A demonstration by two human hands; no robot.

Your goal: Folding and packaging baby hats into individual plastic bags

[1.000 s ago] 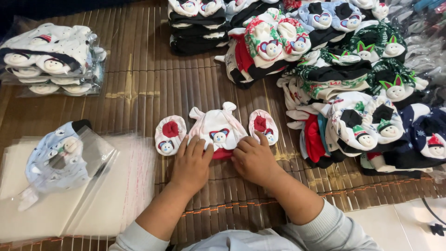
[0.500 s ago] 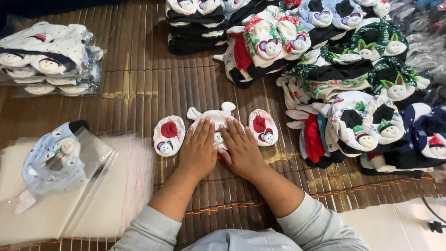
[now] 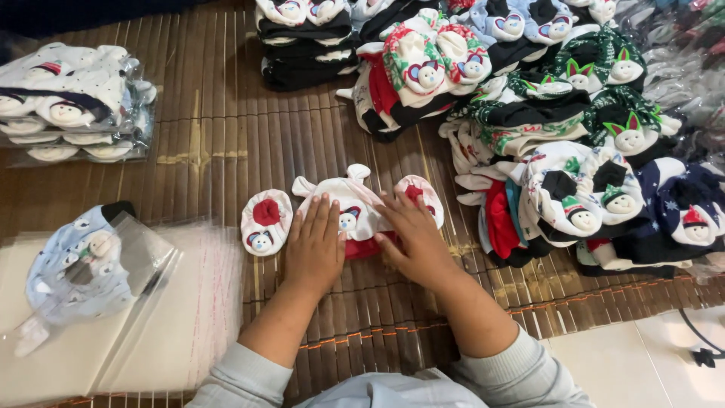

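A small white baby hat (image 3: 349, 201) with knotted ears and a snowman face lies on a brown bamboo mat (image 3: 226, 136). My left hand (image 3: 313, 245) lies flat on its left lower part. My right hand (image 3: 408, 234) presses its right lower part. A red band shows under the hat's bottom edge. A white bootie with red lining (image 3: 266, 221) lies left of the hat. A second matching bootie (image 3: 423, 198) lies right of it, partly behind my right hand.
Heaps of folded baby sets (image 3: 574, 136) fill the right and far side. Bagged sets (image 3: 68, 106) are stacked far left. A stack of clear plastic bags (image 3: 128, 317) lies near left, with one bagged blue set (image 3: 72, 264) on top. A black cable (image 3: 702, 347) crosses the white floor.
Both hands slid from the hat's lower edge up onto it, then drew back and apart a little, so the snowman face shows between them again.
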